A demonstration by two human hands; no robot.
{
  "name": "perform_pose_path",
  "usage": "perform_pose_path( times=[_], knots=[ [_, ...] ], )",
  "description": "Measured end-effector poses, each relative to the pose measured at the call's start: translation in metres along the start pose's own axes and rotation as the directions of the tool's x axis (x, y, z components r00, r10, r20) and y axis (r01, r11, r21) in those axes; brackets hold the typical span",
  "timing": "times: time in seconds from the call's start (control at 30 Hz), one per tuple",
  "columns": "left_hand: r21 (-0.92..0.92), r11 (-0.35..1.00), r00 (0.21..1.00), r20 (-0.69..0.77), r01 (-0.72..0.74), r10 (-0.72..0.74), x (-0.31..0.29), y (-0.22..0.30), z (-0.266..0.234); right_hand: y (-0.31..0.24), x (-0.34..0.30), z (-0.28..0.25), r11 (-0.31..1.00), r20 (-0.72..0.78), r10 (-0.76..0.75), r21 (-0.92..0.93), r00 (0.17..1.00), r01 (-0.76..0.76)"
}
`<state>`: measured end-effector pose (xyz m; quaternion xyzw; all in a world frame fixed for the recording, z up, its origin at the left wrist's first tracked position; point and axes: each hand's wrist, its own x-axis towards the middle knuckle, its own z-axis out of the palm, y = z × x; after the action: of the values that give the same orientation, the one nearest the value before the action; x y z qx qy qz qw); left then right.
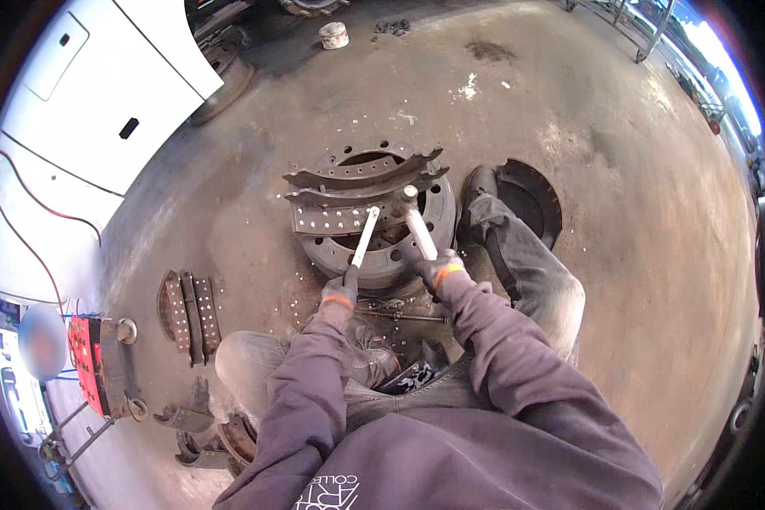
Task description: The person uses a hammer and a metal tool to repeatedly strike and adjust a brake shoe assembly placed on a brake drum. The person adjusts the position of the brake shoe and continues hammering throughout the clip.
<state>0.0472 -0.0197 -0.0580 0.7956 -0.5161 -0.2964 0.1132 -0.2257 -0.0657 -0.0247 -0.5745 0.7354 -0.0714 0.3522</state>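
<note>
Gloved and closed, my left hand [342,287] grips a slim pale-handled tool [365,240], whose rounded far end lies over a brake shoe [323,223] dotted with pale rivets. My right hand [438,269], also gloved, is wrapped round the light handle of a hammer [420,234]. The hammer's head is above the shoe's right part, just right of the tool's tip; whether it touches cannot be told. The shoe lies across a heavy round brake drum [323,255] with holes around its rim. Its curved dark webs rise on the far side.
More brake shoes [197,319] lie at the left, near a red-topped box [89,357]. A dark round part [535,200] sits beyond my right leg. A white vehicle panel [102,85] fills the upper left. Small pale bits are scattered on the floor, with a white tub [334,36] far off.
</note>
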Motion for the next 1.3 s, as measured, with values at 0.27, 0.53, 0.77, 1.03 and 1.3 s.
perform_pose_path(
  times=[0.27, 0.53, 0.77, 1.03, 1.3],
  knots=[
    [-0.101, 0.992, 0.995, 0.076, 0.069, -0.062, -0.011, 0.021, 0.009, -0.055, -0.07, -0.111, 0.791, -0.117, -0.156, 0.58, 0.981, 0.195],
    [0.036, 0.999, 0.987, 0.158, 0.037, -0.042, -0.006, 0.028, -0.004, -0.01, -0.003, 0.004, 0.841, 0.077, -0.056, 0.541, 0.996, 0.005],
    [-0.074, 0.997, 1.0, 0.014, 0.023, -0.022, -0.012, -0.019, 0.022, -0.014, -0.022, -0.011, 0.73, 0.163, -0.13, 0.683, 0.978, -0.017],
    [-0.213, 0.977, 1.0, -0.028, -0.01, 0.004, 0.02, -0.028, -0.008, -0.004, 0.017, -0.021, 0.89, 0.06, -0.067, 0.456, 0.996, 0.032],
    [-0.417, 0.894, 0.985, 0.02, 0.161, -0.169, 0.001, 0.026, -0.039, -0.006, 0.0, -0.035, 0.949, 0.291, 0.112, 0.251, 0.95, -0.189]
  ],
)
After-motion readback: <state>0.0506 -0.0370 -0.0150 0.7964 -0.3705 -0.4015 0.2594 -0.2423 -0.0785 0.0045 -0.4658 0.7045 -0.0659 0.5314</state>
